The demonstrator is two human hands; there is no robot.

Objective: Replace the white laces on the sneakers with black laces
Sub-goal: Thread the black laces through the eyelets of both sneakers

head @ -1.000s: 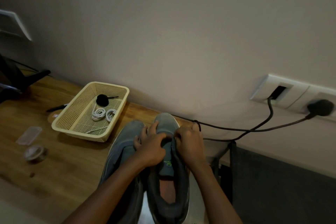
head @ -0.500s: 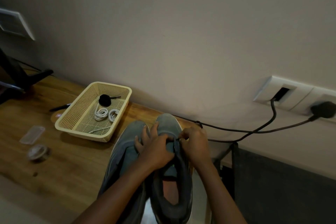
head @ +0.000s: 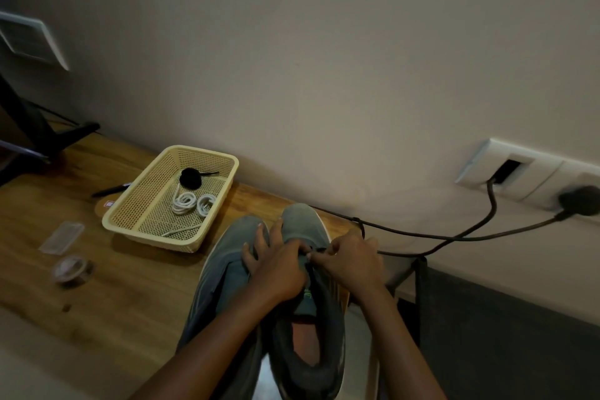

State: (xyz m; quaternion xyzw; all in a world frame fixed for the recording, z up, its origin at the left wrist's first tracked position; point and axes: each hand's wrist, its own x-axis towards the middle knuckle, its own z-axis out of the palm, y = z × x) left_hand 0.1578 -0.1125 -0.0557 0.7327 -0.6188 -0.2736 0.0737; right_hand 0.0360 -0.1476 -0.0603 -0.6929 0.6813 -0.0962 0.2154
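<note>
**Black lace pinched at the far eyelets of the right sneaker**

Two grey sneakers stand side by side on the near right part of the wooden bench (head: 97, 286), toes pointing away toward the wall, so each shoe's long axis runs near to far. Both hands work on the right sneaker (head: 302, 221), at the far end of its lacing, just behind the toe.

The right hand (head: 352, 265) has its grip pressed together, thumb and fingertips pinching a short dark strand, the black lace (head: 319, 249), which runs leftward from the pinch toward the tongue. The left hand (head: 276, 269) lies spread, its fingers fanned over the gap between the right sneaker and the left sneaker (head: 233, 243) and bearing down; its thumb side meets the lace, though whether it pinches there is hidden.

The lace lies between the two hands, touching both, crosswise to the shoe's long axis. The right hand looks the nearer to the free end, so the next pull probably falls to it while the left steadies the upper.

Far left, a cream mesh basket (head: 130, 201) holds the coiled white laces (head: 185, 203) and a rolled black lace bundle (head: 191, 178).
</note>
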